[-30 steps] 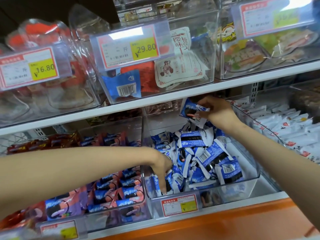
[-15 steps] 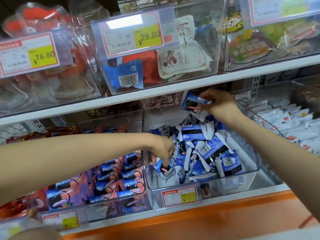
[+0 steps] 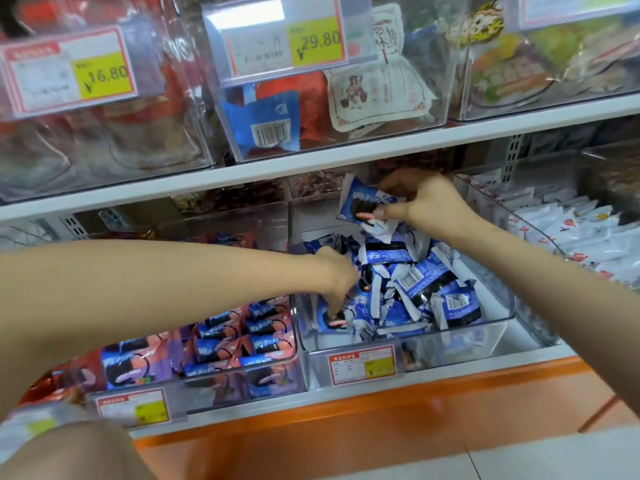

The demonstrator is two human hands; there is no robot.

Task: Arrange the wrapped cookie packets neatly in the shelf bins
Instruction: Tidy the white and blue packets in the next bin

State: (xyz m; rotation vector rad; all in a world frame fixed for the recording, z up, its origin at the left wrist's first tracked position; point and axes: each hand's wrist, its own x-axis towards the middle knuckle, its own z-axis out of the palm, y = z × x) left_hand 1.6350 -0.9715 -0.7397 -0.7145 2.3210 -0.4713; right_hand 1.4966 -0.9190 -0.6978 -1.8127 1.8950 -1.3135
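Observation:
A clear middle bin (image 3: 498,315) on the lower shelf holds a loose pile of blue-and-white cookie packets (image 3: 420,284). My right hand (image 3: 426,199) pinches one blue packet (image 3: 360,206) and holds it up at the back of the bin, above the pile. My left hand (image 3: 337,282) reaches down into the bin's front left corner, with its fingers on a packet (image 3: 334,320) lying there; whether they grip it is unclear.
The bin to the left (image 3: 207,344) holds rows of blue and pink cookie packets. White packets (image 3: 568,233) fill the bin on the right. Upper-shelf bins (image 3: 332,84) carry price tags just above my right hand. An orange ledge (image 3: 346,427) runs below.
My left hand has shifted slightly up and back along the bin's front left corner. My right hand still holds its packet up at the back. The camera moved closer.

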